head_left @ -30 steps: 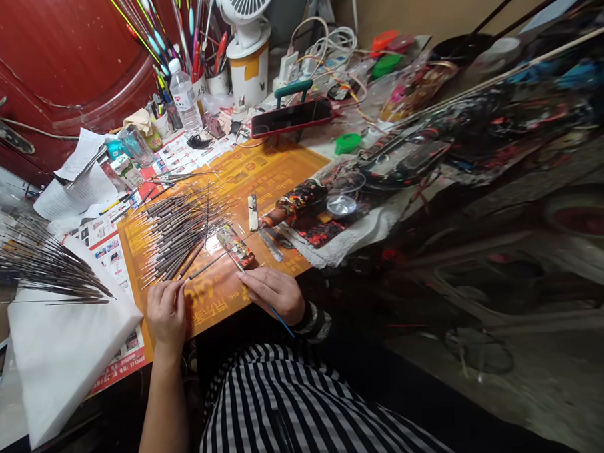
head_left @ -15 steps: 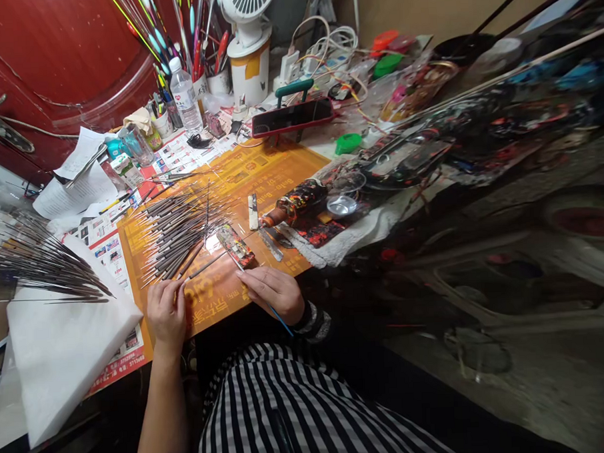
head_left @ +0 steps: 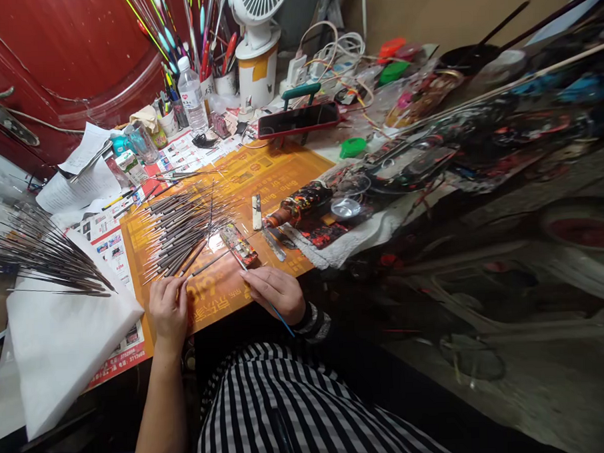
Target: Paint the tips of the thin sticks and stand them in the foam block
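My left hand (head_left: 168, 304) pinches the end of a thin dark stick (head_left: 211, 262), which slants up and right above the orange mat (head_left: 210, 310). Between the fingers of my right hand (head_left: 275, 291) is a slim paintbrush (head_left: 285, 321) with a blue handle pointing back toward my body. Its tip is close to a small paint-smeared block (head_left: 239, 245); whether they touch I cannot tell. A heap of similar dark sticks (head_left: 177, 235) with thin pale ends lies on the mat just beyond my left hand.
At the left, many thin dark sticks (head_left: 68, 263) stand in a white foam block (head_left: 62, 357). A phone (head_left: 297, 121) on a stand, a water bottle (head_left: 192, 98) and a small fan (head_left: 257, 15) are at the back. Paint-crusted tools and a metal cup (head_left: 346, 208) lie right.
The whole view has shifted slightly, so the table items sit a little further right. Both hands keep nearly the same pose, still holding the stick and the paintbrush.
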Demonstrator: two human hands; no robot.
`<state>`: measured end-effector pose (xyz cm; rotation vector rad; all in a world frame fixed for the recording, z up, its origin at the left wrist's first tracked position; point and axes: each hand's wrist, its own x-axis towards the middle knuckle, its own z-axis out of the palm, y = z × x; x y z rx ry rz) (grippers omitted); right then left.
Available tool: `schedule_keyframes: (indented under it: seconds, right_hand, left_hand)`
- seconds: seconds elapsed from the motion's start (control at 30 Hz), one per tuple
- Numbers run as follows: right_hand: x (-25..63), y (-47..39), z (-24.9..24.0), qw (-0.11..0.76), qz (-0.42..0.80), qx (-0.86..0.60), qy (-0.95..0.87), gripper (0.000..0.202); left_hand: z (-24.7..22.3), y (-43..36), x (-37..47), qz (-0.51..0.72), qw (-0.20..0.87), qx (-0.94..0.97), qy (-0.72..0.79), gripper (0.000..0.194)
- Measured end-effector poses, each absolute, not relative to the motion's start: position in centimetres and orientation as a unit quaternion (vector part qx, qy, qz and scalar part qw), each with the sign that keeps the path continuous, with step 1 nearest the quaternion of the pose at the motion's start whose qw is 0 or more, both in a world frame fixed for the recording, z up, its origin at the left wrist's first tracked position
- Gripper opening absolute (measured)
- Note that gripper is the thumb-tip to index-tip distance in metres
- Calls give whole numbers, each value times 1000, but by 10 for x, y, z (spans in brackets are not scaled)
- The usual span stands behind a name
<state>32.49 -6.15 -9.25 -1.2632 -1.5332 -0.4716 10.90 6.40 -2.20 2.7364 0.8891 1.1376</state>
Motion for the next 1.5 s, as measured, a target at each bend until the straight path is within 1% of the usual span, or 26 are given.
schedule_keyframes:
  seconds: [0.23, 0.73, 1.0, 1.13, 1.27, 1.5]
  right_hand:
    - [325, -62, -89, 532, -182, -526, -639, 54]
    - [325, -61, -87, 513, -203, -529, -645, 53]
    - [319, -62, -86, 545, -199, -501, -642, 58]
    - [297, -62, -79, 560, -165, -475, -659, 60]
    - [274, -58, -79, 551, -136, -445, -692, 58]
    - [265, -55, -85, 521, -147, -462, -702, 57]
  left_hand:
    - [-22, 64, 109, 359, 27, 885, 297, 15]
    - [-23, 64, 109, 364, 25, 885, 290, 12]
    - [-22, 65, 110, 374, 20, 886, 275, 13]
    - [-20, 63, 112, 382, 11, 884, 268, 13]
    - [-20, 58, 113, 371, 14, 884, 283, 11]
    - [-20, 55, 114, 376, 10, 883, 281, 9]
